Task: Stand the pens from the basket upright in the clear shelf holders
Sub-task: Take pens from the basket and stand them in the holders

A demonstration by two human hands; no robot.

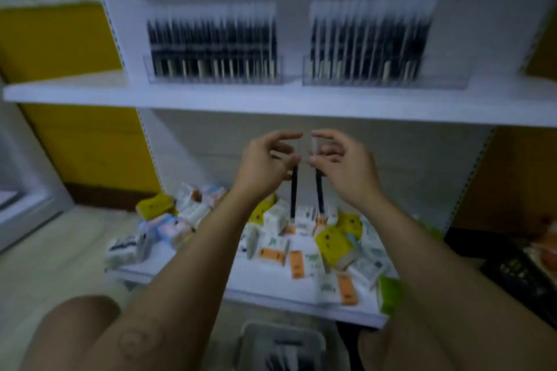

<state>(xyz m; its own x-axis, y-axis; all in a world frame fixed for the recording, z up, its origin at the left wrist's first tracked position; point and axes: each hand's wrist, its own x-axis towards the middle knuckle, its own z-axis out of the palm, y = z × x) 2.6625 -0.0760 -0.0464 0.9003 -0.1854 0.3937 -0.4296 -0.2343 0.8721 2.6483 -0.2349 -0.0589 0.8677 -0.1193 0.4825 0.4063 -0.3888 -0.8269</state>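
Single head view: looks forward and down, close on white shelf (pixel 271 99), frame motion-blurred.

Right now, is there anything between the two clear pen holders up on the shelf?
Nothing: the head view shows only a narrow bare strip of white shelf between the left holder and the right holder.

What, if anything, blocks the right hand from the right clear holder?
Likely nothing. The right hand, holding a pen, is below the shelf edge; open air lies between it and the right clear holder.
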